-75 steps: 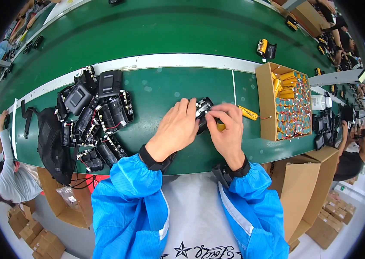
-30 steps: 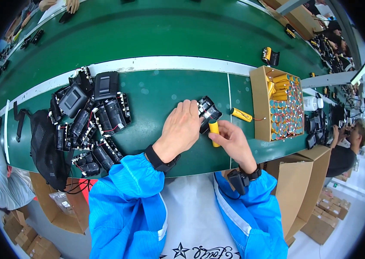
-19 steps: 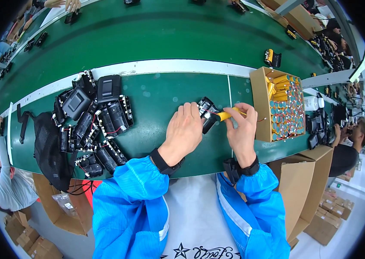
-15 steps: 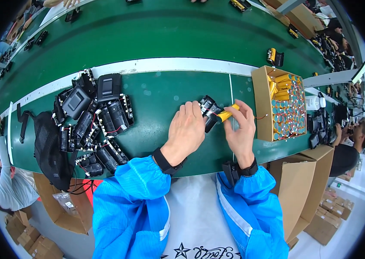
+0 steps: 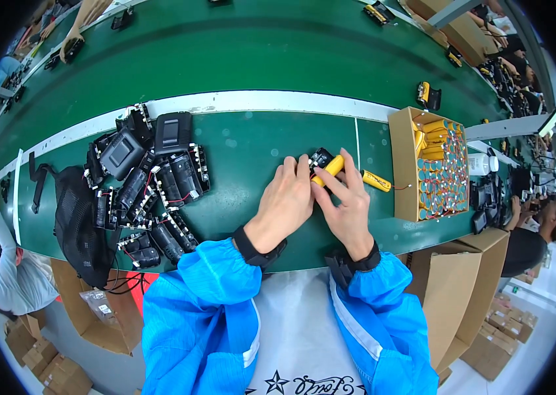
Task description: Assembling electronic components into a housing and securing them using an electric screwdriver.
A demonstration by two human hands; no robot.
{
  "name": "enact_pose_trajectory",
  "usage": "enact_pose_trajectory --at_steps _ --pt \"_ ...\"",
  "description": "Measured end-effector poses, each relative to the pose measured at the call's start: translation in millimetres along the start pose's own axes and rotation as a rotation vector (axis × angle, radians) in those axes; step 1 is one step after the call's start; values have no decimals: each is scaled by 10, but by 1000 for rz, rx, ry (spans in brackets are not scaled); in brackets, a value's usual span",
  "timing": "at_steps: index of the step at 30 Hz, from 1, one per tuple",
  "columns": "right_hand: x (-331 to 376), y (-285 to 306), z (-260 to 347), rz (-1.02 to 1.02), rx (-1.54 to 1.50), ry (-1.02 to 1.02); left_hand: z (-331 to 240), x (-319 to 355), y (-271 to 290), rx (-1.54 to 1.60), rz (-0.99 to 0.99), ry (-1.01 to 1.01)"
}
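Head view, read from my remote station. Right hand (image 5: 347, 205): grasping a yellow cell (image 5: 328, 170), thumb near its lower-left end, fingers along its right side and upper end. Left hand (image 5: 286, 199): closed over the left side of a black housing (image 5: 319, 158); most of that grip is hidden under the fingers.

Position: the cell is at mid-surface, directly over the housing as I see it, so much of the housing is covered. I cannot tell whether the cell is seated in it or merely held against it.

Key relation: the cell's long axis runs slantwise, lower left to upper right. It lies up and to the right of the left hand, and ahead and slightly left of the right palm. The right hand is the nearer to the cell, the left to the housing; the fingertips of the two almost meet at the cell's lower end.

Surroundings: a spare cell (image 5: 377, 181) lies on the surface (image 5: 238, 217) just right of the right hand, slanting the other way, its wire reaching toward the box (image 5: 405, 174) of upright cells. A pile (image 5: 176, 171) of similar black housings sits well to the left.
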State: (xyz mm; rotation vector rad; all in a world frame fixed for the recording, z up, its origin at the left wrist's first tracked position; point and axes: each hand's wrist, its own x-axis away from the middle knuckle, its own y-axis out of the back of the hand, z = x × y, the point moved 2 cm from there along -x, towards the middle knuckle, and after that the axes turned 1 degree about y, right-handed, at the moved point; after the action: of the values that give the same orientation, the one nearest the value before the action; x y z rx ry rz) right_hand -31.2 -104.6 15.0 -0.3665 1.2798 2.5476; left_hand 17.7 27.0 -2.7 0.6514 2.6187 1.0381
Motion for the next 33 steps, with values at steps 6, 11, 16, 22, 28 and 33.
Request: enact_pose_trajectory --at_steps 6,11,16,22,28,33 --pt "-92 7 137 42 82 5 24 79 255 133 85 3" --pt "-159 -13 205 63 106 -31 81 135 249 182 30 -74" --pt "-114 -60 118 -38 14 -10 55 94 338 -64 -48 -220" --pt "-111 -49 124 -1 -6 8 99 61 409 -150 -30 -289" --pt "-122 -133 214 44 71 -43 75 -45 439 89 -78 -139" --pt "-153 -124 178 143 146 -144 5 -299 355 113 114 53"
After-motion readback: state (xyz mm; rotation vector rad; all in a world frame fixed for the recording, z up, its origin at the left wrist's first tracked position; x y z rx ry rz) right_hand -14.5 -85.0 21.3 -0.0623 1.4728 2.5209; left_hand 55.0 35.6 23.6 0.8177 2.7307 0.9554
